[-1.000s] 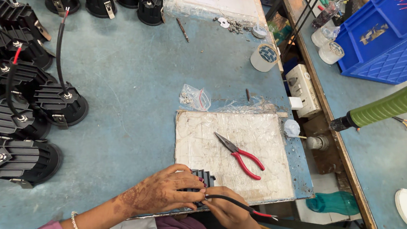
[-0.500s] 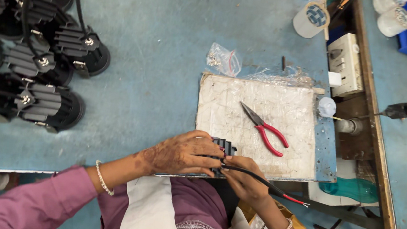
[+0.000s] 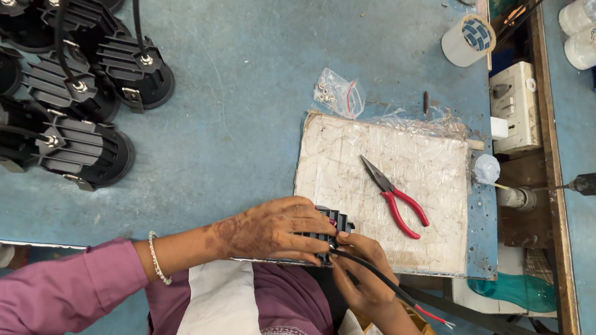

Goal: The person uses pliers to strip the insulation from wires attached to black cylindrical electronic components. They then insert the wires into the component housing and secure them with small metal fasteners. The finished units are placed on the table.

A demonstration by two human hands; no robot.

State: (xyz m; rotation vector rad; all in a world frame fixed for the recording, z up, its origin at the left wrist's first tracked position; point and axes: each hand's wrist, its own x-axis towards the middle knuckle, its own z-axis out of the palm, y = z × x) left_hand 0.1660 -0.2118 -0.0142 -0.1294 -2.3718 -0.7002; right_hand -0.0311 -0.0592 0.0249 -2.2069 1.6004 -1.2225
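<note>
Item in hand: black ribbed metal lamp housing (image 3: 330,224), at the near edge of the blue-topped bench (image 3: 246,98), on the near-left corner of a worn whitish work board (image 3: 392,161). Left hand (image 3: 271,226) clasps the housing from above; right hand (image 3: 364,270) pinches a black sheathed cable (image 3: 381,282) at its entry, red core bared at the free end. Cable not yet seated, by appearance. Cabled black finned housings (image 3: 67,90) crowd the bench's far-left corner. Red-handled steel pliers (image 3: 392,196) lie on the board.
</note>
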